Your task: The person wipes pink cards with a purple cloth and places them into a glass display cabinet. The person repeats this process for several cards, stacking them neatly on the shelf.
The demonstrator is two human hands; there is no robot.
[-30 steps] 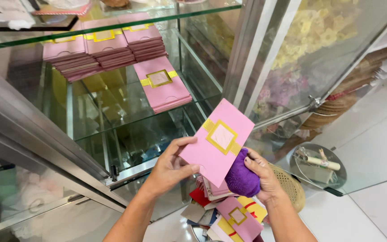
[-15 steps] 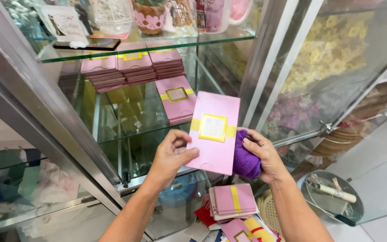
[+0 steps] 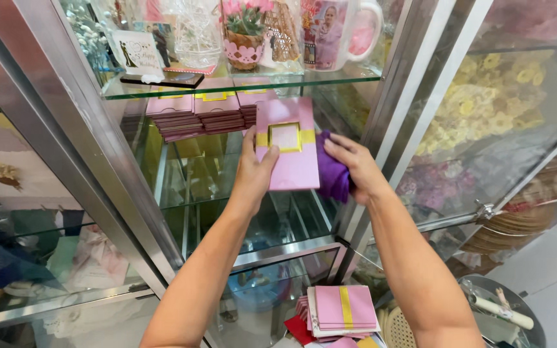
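My left hand [image 3: 253, 173] grips the left edge of a pink card box with a gold band and square window [image 3: 289, 145], holding it upright in front of an open glass cabinet. My right hand [image 3: 352, 167] holds a purple cloth [image 3: 332, 173] pressed against the box's right side. Behind the box, stacks of the same pink boxes [image 3: 196, 113] lie on a glass shelf [image 3: 182, 193] inside the cabinet.
An upper glass shelf [image 3: 240, 84] carries a mug, a small flower pot and ornaments. Metal cabinet frames [image 3: 85, 174] stand left and right. Below lies a pile of pink and red card boxes [image 3: 340, 310] and a round metal tray [image 3: 504, 316] on the floor.
Both hands have lifted the pink box and cloth upward and toward the cabinet shelf. The view has tilted up, showing the upper shelf's ornaments.
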